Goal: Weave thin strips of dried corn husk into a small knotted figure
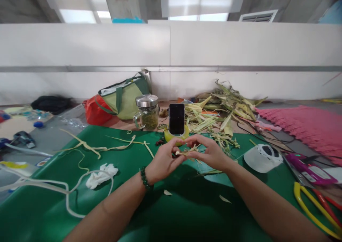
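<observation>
Over the middle of the green mat, my left hand and my right hand come together with the fingers closed in a pinch. Between them is a small twisted piece of dried corn husk, gripped from both sides; its exact shape is partly hidden by my fingers. Just beyond my hands a phone stands upright in a yellow holder. Small husk scraps lie on the mat below my hands. A bracelet of dark green beads circles my left wrist.
Behind to the right is a heap of dry husks. A lidded glass jar and a green bag stand at the back left. White tissue and a white cable lie left; a white tape roll, purple tool and yellow-handled scissors right.
</observation>
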Available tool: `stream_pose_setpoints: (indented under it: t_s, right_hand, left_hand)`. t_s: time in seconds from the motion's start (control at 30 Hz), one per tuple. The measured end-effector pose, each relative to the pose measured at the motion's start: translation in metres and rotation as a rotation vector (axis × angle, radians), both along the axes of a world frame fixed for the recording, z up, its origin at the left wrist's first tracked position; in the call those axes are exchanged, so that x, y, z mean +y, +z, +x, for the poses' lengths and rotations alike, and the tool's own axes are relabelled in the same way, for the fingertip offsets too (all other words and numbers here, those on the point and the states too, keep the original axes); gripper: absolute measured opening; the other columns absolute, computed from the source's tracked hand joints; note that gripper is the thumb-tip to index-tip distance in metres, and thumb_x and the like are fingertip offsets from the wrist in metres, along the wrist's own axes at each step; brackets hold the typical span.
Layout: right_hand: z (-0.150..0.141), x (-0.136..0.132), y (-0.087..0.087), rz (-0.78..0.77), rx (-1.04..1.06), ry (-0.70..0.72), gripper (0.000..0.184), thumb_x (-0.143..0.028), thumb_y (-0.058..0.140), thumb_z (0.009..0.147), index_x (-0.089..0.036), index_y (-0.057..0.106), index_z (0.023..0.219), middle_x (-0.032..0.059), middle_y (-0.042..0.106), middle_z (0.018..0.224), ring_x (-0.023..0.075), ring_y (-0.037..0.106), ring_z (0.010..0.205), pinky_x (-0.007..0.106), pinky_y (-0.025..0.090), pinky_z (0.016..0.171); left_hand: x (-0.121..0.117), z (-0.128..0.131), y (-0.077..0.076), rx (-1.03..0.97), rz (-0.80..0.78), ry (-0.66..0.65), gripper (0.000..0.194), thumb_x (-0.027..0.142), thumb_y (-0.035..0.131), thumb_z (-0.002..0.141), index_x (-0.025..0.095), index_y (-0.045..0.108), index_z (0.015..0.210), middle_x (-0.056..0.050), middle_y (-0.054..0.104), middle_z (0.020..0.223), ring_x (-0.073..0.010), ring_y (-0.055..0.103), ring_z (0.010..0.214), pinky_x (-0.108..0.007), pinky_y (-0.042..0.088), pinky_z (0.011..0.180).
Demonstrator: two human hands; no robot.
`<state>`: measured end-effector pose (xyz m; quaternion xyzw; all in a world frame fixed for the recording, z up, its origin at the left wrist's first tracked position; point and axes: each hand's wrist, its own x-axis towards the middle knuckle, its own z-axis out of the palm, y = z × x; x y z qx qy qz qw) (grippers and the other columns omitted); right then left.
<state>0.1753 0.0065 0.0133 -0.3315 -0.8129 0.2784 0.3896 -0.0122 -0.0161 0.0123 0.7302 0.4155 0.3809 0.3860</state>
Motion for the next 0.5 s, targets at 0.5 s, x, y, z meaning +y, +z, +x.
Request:
stream_pose_setpoints:
  t_s: [0.5]
  right_hand:
    - [-0.0031, -0.0010, -0.0017, 0.287, 0.001, -0.158, 0.015, -0.033, 0.063, 0.081, -0.018, 0.063, 0.082, 0.0029, 0.060, 0.071, 0.0138, 0.055, 0.067, 0.025, 0.044, 0.060]
  left_hand:
    - [0.0038, 0.0085, -0.0082, -0.193, -0.422, -0.066, 0.020, 0.032, 0.067, 0.071, 0.012, 0.066, 0.072, -0.004, 0.066, 0.062, -0.0147, 0.060, 0.060, -0.026, 0.049, 0.062]
